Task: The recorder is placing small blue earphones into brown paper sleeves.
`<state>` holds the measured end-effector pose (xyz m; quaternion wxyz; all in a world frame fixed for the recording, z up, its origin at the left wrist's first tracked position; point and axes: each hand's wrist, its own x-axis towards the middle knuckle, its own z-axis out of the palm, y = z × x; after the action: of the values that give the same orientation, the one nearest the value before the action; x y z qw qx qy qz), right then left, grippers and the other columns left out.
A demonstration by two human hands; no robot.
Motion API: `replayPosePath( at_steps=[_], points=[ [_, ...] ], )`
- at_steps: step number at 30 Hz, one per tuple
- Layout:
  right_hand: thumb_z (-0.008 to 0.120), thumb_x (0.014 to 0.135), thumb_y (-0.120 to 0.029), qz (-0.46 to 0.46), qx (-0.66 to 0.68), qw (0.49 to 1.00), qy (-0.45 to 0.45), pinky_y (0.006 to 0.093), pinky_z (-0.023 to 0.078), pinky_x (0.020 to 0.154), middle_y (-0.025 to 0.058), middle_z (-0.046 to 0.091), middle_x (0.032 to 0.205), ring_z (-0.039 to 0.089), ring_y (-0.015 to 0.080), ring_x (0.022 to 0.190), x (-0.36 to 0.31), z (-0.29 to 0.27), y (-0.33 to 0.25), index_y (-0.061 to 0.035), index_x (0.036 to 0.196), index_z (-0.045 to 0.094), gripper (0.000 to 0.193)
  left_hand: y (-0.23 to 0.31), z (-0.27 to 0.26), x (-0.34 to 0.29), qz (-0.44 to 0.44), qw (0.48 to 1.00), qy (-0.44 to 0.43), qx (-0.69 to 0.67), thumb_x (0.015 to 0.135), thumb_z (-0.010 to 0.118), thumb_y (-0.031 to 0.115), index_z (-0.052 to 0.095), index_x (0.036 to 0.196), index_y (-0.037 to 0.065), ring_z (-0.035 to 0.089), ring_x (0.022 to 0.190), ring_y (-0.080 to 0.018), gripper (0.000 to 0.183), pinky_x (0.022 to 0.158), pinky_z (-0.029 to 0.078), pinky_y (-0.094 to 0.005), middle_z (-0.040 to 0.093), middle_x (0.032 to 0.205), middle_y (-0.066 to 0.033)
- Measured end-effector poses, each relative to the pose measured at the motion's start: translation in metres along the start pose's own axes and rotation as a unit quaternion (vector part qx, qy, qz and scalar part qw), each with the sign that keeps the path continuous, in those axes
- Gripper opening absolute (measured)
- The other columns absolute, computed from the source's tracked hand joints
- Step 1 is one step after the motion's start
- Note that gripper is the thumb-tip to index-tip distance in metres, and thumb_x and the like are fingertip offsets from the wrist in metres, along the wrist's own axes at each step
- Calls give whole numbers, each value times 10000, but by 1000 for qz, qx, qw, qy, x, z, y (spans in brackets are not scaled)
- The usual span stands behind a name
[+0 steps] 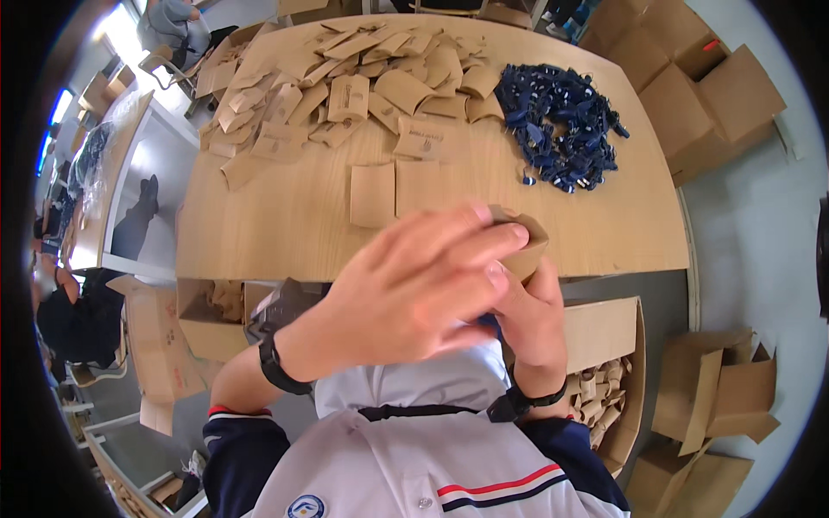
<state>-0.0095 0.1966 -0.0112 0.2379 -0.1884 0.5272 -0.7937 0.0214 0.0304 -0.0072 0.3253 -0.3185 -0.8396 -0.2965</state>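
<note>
Over the table's near edge, my right hand (535,319) grips a brown cardboard pillow box (527,261) whose end stands open towards the top. My left hand (414,289) reaches across from the left, its fingers stretched out and slightly blurred. Its fingertips are at the box's open end; whether anything small is under them is hidden. Beyond my hands, two flat brown pillow boxes, a left one (373,196) and a right one (418,188), lie side by side. A heap of small dark blue corded items (561,125) is at the right of the table.
A big pile of flattened pillow boxes (345,95) covers the table's (285,229) far left. Below its edge stand a carton (635,380) of formed boxes at right and another carton (207,332) at left. More cartons (699,104) line the right wall. Other people sit at left.
</note>
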Motion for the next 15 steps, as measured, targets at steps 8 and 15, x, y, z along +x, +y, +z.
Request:
replayPosePath(
  at_steps=[8, 15],
  points=[
    [453, 990, -98, -147, -144, 976, 70, 299, 446, 942, 115, 529, 1198, 526, 149, 1097, 2, 0, 30, 20, 1360, 347, 402, 5, 13, 0, 65, 978, 7, 199, 891, 616, 177, 469, 987, 114, 604, 1087, -278, 186, 834, 499, -355, 607, 1247, -112],
    [500, 952, -69, -173, -261, 948, 62, 300, 524, 788, 137, 633, 1070, 654, 197, 888, -10, -6, -3, 21, 1284, 451, 347, 5, -18, 8, 64, 994, -64, 62, 818, 633, -13, 436, 1231, 20, 491, 1292, -364, 459, 1050, 460, -439, 478, 1420, -189]
  ],
)
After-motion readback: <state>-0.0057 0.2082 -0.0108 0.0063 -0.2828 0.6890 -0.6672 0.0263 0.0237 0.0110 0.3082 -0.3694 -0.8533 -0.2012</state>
